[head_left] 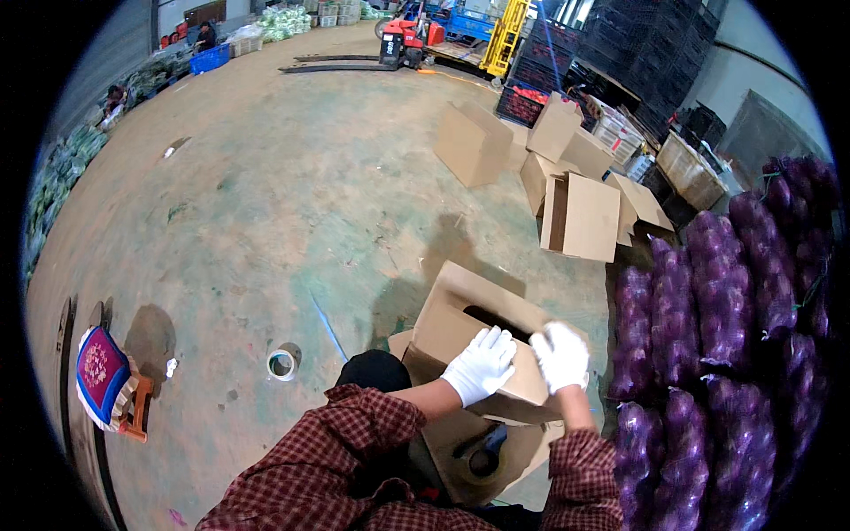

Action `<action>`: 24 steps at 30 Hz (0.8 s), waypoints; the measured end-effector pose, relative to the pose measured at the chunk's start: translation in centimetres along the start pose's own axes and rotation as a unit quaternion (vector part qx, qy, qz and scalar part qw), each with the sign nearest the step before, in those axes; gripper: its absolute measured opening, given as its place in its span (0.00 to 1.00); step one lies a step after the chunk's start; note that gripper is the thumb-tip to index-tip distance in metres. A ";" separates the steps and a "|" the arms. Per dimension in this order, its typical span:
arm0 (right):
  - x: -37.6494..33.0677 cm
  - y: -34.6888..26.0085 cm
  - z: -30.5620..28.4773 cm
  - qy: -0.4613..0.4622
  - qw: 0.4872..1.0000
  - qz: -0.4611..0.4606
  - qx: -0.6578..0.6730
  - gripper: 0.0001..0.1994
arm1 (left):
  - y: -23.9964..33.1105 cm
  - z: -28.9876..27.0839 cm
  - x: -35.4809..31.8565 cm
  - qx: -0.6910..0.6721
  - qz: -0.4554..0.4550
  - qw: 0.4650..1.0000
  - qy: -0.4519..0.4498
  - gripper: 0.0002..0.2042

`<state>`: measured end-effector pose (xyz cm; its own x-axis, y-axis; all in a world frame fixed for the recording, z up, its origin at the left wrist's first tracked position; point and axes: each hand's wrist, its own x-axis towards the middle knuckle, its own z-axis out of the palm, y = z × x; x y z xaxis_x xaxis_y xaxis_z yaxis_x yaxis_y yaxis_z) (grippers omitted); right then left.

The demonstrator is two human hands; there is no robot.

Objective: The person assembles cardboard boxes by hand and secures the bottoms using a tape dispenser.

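Note:
An open cardboard box stands on the floor in front of me, with its flaps up and a dark gap inside. My left hand, in a white glove, has its fingers closed over a flap of the box. Beside it, my white-gloved right hand is closed at the right end of the same box; its fingers are slightly blurred. Nearer to me, a tape dispenser with a roll lies on a flat piece of cardboard.
Stacked net bags of purple onions rise close on my right. Several empty cardboard boxes lie farther ahead. To the left are a tape roll and a small cushioned stool. A red pallet truck stands at the back.

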<state>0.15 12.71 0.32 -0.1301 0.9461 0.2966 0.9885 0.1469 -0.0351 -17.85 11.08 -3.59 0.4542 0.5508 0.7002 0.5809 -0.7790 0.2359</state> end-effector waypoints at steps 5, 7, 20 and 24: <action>-2.9 0.9 4.1 -0.003 1.000 -0.031 0.004 0.20 | -1.9 0.3 0.2 -0.070 0.028 0.987 -0.141 0.07; -2.5 1.7 3.9 -0.004 0.999 -0.039 0.020 0.19 | -3.6 -2.0 2.8 -0.017 -0.075 0.989 -0.123 0.09; -1.3 3.4 3.3 0.012 0.909 0.415 0.025 0.19 | -14.0 -1.2 -0.7 -0.404 -0.446 0.794 -0.085 0.37; -1.1 4.9 3.4 -0.002 0.916 0.400 -0.029 0.18 | -11.2 -0.7 -1.7 -0.388 -0.432 0.813 -0.038 0.38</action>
<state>4.91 13.41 -3.40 0.6375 0.7456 0.1942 0.7701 -0.6092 -0.1892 -25.61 18.60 -6.94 0.1611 0.9869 0.0100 0.1176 -0.0293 0.9926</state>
